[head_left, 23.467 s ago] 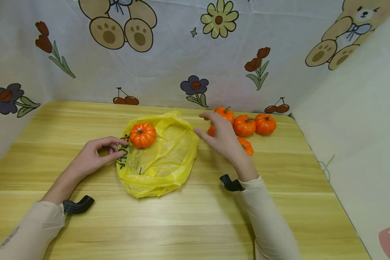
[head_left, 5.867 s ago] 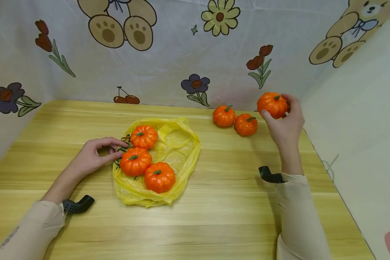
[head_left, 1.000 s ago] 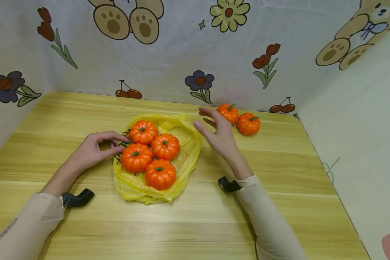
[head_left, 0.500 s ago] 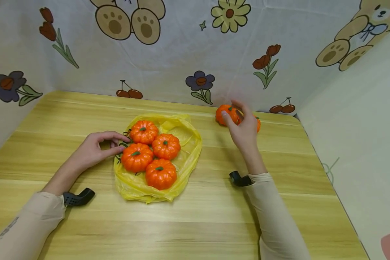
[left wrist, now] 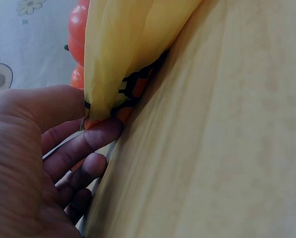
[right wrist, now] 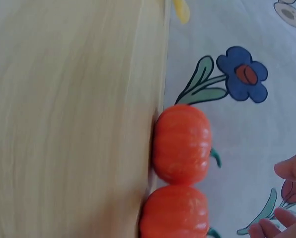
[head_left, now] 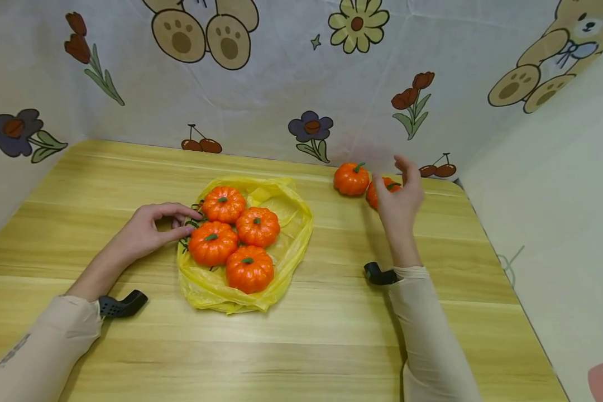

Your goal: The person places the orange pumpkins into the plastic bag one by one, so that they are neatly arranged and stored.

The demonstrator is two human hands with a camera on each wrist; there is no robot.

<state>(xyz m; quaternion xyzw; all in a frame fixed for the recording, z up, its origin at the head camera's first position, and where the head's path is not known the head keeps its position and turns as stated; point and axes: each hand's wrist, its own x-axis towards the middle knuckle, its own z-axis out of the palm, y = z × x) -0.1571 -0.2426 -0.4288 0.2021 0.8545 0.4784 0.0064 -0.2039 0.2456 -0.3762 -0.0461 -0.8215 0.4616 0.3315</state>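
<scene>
A yellow plastic bag (head_left: 293,218) lies spread with its mouth up, several orange toy pumpkins (head_left: 258,226) with green stems grouped inside. My left hand (head_left: 143,229) pinches the bag's left edge between thumb and fingers; the left wrist view shows the yellow film (left wrist: 123,44) at the fingertips. Two more pumpkins stand outside the bag near the back edge: one on the left (head_left: 350,180) and one on the right (head_left: 377,192). My right hand (head_left: 403,206) hovers at the right one, partly covering it, thumb and fingers spread with nothing between them.
The wooden table (head_left: 306,346) reaches back to a printed cloth (head_left: 261,95) with bears and flowers. A white wall (head_left: 558,223) stands along the right side. Each wrist carries a black camera mount (head_left: 123,304).
The bag held one pumpkin at first, then three, and now several. The right hand has set down the one it carried and moved right to the remaining pair. The left hand stays put.
</scene>
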